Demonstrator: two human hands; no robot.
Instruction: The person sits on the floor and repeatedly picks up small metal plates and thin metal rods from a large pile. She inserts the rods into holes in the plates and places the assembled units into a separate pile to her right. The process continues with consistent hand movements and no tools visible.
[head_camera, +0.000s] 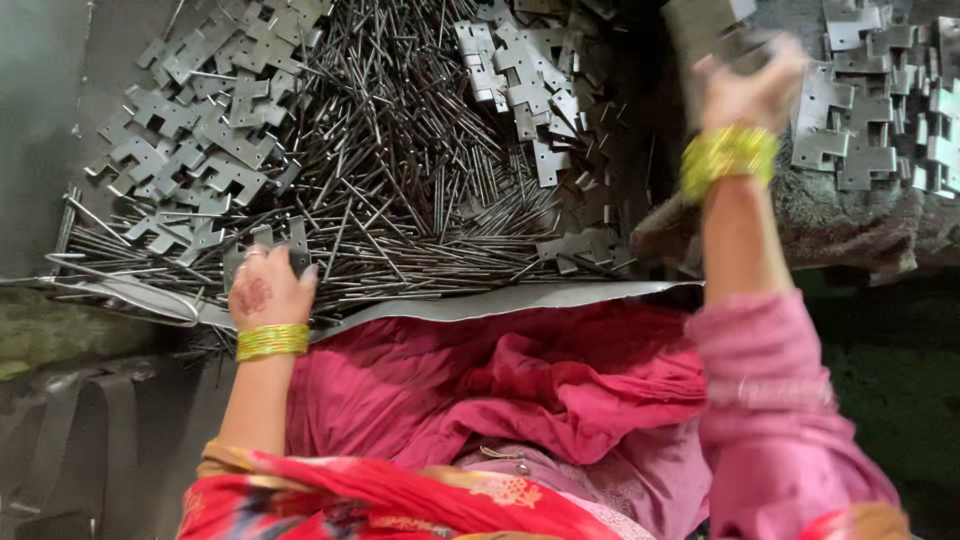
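Note:
My left hand (268, 288) rests at the near edge of a big heap of thin metal pins (420, 190), its fingers closed on a grey metal hinge plate (268, 250). My right hand (752, 92) is raised at the upper right, blurred, gripping a grey hinge plate (712, 28) above a stack of similar plates (880, 110). Both wrists carry yellow-green bangles. Loose notched hinge plates (190, 150) lie scattered over the pins on the left and at the top middle (530, 90).
A curved grey metal sheet (520, 298) edges the pile toward me. Pink cloth (520, 390) covers my lap below it. A dark rough block (860, 215) on the right bears the stacked plates.

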